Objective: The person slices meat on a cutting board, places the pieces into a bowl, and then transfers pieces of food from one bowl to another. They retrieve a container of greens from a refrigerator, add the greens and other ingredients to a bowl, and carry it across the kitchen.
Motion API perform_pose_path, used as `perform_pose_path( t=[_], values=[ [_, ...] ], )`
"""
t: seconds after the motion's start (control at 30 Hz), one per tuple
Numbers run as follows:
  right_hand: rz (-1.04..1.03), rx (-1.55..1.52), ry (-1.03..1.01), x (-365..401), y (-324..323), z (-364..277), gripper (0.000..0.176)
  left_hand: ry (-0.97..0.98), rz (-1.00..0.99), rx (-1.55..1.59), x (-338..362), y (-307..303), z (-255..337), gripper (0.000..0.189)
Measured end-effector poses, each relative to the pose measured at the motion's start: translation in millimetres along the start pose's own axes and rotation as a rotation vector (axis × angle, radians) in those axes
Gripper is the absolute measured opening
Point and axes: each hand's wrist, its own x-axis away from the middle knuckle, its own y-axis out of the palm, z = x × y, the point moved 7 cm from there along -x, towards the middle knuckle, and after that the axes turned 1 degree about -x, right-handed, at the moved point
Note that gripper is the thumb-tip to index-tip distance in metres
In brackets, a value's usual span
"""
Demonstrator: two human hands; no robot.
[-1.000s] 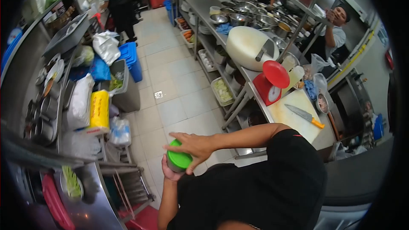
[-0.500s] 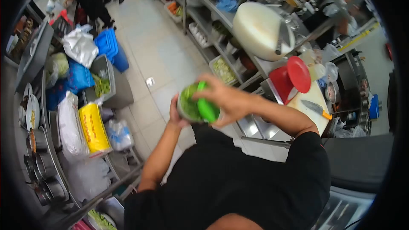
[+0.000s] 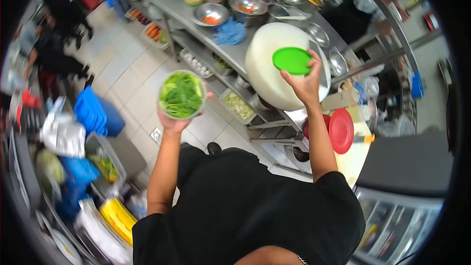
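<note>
My left hand [image 3: 172, 123] grips a round, clear-sided tub [image 3: 160, 102] from below and the side. Bright leafy greens [image 3: 181, 93] fill it to the rim. Out to the right, my right hand [image 3: 307, 82] holds a flat oval-looking green lid [image 3: 289, 61] by its edge, thumb and fingers on either side. The lid is apart from the tub and appears above a thick, round white block [image 3: 265, 76] on the steel counter.
Metal bowls [image 3: 211, 14], some with orange food, stand on the steel counter [image 3: 171, 0]. A red round dish [image 3: 341, 131] lies near a white board [image 3: 351, 167]. Bins, including a blue one [image 3: 110, 115], line the left side. Two people [image 3: 61, 7] stand at upper left.
My hands have moved apart: the green lid has come away from the tub, up and to the right. The tub has shifted up and left, and the view has turned.
</note>
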Motion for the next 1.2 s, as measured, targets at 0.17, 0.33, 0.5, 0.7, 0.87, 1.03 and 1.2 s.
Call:
perform_pose_path(
  t=[0.17,0.33,0.5,0.7,0.87,1.03,1.2],
  values=[
    [0.000,0.263,0.260,-10.2,34.5,62.9,0.088,-0.005,0.075,-0.155,-70.1,-44.5,118.2,0.067],
    [-0.343,0.680,0.257,0.1,59.1,98.4,0.058,0.041,0.173,-0.211,-126.9,-82.9,243.6,0.072],
    [-0.232,0.186,0.392,-112.9,180.6,-39.7,0.039,0.032,0.296,-0.236,-188.5,-119.5,328.2,0.066],
    [-0.576,-0.092,-0.033,-214.7,408.9,-150.1,0.046,-0.068,0.320,-0.320,-245.2,-111.5,363.1,0.060],
    [-0.745,0.019,-0.060,-264.4,503.8,-140.1,0.057,0.050,0.294,-0.342,-284.8,-134.8,413.1,0.051],
    [-0.732,-0.016,-0.033,-308.3,540.1,-112.5,0.053,0.191,0.395,-0.615,-333.1,-129.3,443.4,0.044],
    [-0.798,0.082,-0.045,-328.4,598.9,-50.5,0.049,0.399,0.645,-0.984,-365.3,-202.7,493.1,0.033]
  ],
)
